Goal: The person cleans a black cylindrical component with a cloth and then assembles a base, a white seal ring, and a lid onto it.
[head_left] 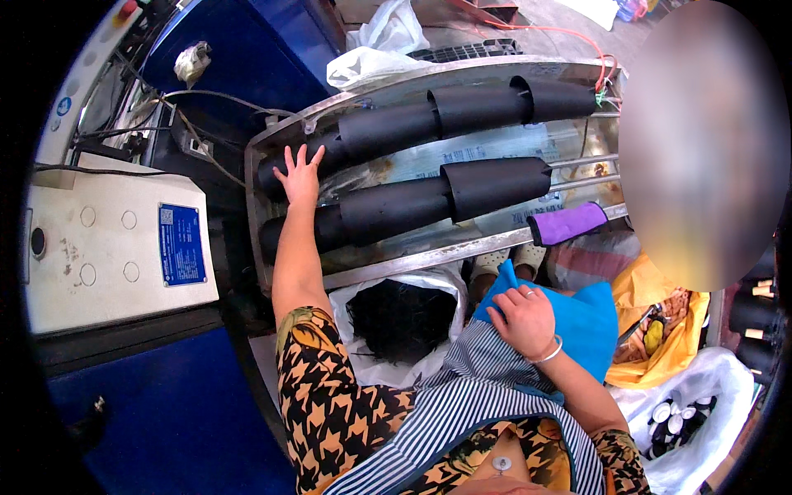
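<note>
Two rows of black tapered plastic sleeves lie in a long metal-rimmed trough, each sleeve slipped into its neighbour. My left hand reaches across to the left end of the far row, fingers spread over the black surface. Whether the fingertips press on it I cannot tell. Beneath my left forearm runs the near row. In my lap, my right hand rests on a bright blue cloth by my striped apron. Its fingers are loosely bent and partly apart, with nothing seen in them.
The metal trough rim crosses in front of me, a purple cloth pad draped over it. Below stands a white bag of black scraps. A beige machine panel is at left. Yellow and white bags stand at right.
</note>
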{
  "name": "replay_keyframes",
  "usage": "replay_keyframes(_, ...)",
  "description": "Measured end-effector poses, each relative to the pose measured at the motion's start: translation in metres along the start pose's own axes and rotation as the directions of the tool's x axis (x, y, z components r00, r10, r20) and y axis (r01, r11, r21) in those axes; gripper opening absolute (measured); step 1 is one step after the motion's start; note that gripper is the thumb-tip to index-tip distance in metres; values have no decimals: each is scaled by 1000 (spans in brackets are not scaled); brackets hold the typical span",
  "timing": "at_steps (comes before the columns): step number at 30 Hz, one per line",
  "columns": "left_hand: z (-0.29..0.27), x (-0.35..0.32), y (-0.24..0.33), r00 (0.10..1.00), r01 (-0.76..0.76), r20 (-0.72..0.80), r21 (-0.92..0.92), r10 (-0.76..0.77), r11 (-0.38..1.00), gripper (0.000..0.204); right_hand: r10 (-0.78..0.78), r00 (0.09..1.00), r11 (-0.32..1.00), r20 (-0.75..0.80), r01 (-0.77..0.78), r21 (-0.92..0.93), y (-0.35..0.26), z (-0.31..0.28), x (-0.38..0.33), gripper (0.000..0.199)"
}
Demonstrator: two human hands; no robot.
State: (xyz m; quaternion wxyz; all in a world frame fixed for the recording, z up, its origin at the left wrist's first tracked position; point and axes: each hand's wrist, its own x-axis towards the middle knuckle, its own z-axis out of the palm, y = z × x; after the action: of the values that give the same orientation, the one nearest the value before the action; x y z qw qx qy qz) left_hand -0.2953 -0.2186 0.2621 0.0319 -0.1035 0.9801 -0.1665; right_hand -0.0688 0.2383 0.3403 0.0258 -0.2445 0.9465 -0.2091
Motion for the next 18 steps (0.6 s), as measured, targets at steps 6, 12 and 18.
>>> replay_keyframes(6, -1, 11, 1, 993, 62, 115, -281, -31, 958, 69, -14, 999, 999, -42, 15, 28, 4, 1, -2, 18)
replay_keyframes(12, -87, -7, 125, 652, -546, -748, -349, 125, 761, 29, -22, 999, 999, -48, 24, 49, 4, 3, -5, 17)
replay_keyframes(18, -129, -74, 345, 376, -925, -499, -149, 781, 349, 37, -40, 992, 997, -116, 46, 54, 13, 3, -11, 17)
